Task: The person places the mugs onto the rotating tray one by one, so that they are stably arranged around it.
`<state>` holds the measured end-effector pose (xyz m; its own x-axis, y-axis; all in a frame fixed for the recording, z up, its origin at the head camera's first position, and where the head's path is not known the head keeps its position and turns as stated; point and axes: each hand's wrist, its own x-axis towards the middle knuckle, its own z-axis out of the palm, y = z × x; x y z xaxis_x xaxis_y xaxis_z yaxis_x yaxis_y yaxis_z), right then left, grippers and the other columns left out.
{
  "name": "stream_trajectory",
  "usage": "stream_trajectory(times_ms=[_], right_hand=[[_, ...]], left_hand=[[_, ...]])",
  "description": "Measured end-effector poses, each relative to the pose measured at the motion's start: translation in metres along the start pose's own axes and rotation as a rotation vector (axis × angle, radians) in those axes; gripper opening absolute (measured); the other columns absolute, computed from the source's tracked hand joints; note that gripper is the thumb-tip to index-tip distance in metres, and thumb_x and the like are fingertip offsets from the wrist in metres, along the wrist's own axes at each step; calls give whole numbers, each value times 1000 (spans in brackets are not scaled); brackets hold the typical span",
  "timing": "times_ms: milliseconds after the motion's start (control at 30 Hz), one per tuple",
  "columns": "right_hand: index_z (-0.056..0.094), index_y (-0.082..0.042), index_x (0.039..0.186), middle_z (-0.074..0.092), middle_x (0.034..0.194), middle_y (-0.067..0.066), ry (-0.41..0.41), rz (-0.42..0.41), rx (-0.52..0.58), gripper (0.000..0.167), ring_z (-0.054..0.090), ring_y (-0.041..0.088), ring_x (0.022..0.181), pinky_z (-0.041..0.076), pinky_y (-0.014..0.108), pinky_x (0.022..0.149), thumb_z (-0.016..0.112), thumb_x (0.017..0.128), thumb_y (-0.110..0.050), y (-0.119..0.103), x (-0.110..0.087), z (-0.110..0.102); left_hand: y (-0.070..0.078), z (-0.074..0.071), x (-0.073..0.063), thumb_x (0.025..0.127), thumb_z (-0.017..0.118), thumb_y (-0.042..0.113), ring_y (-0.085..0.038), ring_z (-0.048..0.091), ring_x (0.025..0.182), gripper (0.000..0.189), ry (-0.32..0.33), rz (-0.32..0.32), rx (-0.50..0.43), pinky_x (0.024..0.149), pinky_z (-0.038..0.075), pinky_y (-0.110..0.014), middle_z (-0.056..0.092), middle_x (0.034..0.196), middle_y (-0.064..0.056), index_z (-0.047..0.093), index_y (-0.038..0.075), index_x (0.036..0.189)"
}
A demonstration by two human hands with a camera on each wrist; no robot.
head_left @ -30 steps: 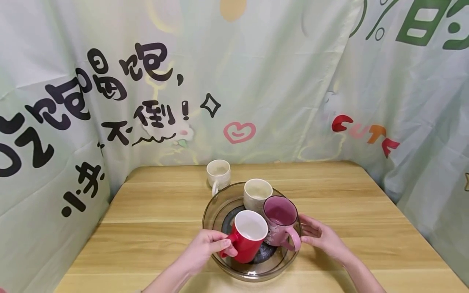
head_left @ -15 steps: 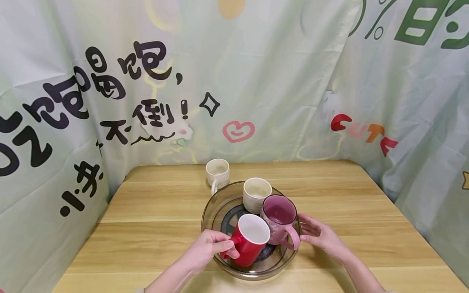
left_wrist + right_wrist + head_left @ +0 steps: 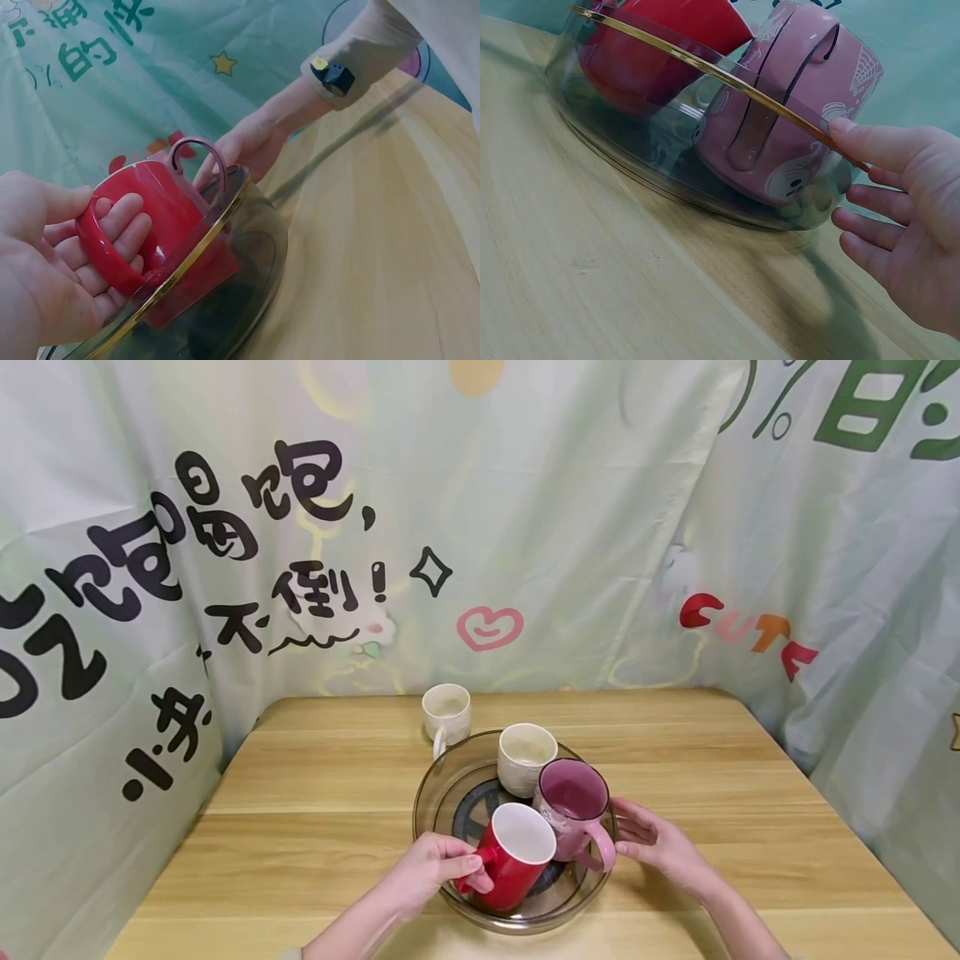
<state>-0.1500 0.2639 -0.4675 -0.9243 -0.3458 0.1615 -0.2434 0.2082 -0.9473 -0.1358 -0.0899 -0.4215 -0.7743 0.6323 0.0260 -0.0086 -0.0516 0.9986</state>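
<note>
A red mug (image 3: 513, 878) with a white inside leans tilted in a smoky see-through glass bowl (image 3: 429, 802) with a gold rim. My left hand (image 3: 423, 870) holds this mug by its handle, thumb on top and fingers passing through the loop, as the left wrist view shows. Beside it in the bowl stands a pink patterned mug (image 3: 562, 837), its handle facing me. A cream cup (image 3: 522, 770) sits behind these two, also in the bowl. My right hand (image 3: 663, 847) pinches the bowl's right rim, thumb over the edge and fingers outside.
Another cream cup (image 3: 448, 720) with a handle stands on the wooden table (image 3: 315, 777), behind and left of the bowl. Printed cloth curtains (image 3: 555, 527) close off the back and both sides of the table.
The red mug has shifted slightly right and toward me and tilts more, with my left hand following on its handle. My right hand stays at the bowl's rim.
</note>
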Motion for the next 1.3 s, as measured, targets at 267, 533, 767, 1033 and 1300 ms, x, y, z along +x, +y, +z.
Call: stream_trajectory(times_ms=[267,533,767,1033,1300], right_hand=[[27,21,133,44,132,29,9,-29,0,62,52,-2,107,44,16,88,61,86,1,3,1,-1],[25,23,132,48,123,-24,-6,-45,32,63,52,-2,107,44,15,88,61,86,1,3,1,0],[26,21,133,51,125,-19,3,-27,27,62,52,-2,107,43,15,88,60,86,0,3,2,-1],[25,21,133,32,130,44,0,-18,12,61,52,1,108,43,15,88,59,87,1,4,4,-2],[25,22,133,30,129,45,-9,-37,9,61,52,-1,107,44,16,88,60,86,1,4,4,-2]], left_hand=[[5,-1,3,89,57,7,-15,67,74,26,55,-73,39,66,52,-26,66,80,-28,59,-19,94],[5,-7,3,86,59,5,-19,67,70,23,113,-133,72,65,53,-32,67,74,-21,61,-17,89],[8,-5,5,81,65,3,-18,65,65,15,80,-174,166,62,54,-29,67,72,-20,64,-12,83],[10,-1,7,76,69,0,-12,59,59,8,52,-173,280,59,51,-25,66,68,-15,66,-8,78],[8,0,6,73,73,4,-7,56,57,6,27,-142,410,52,41,-17,66,64,-5,69,0,75]])
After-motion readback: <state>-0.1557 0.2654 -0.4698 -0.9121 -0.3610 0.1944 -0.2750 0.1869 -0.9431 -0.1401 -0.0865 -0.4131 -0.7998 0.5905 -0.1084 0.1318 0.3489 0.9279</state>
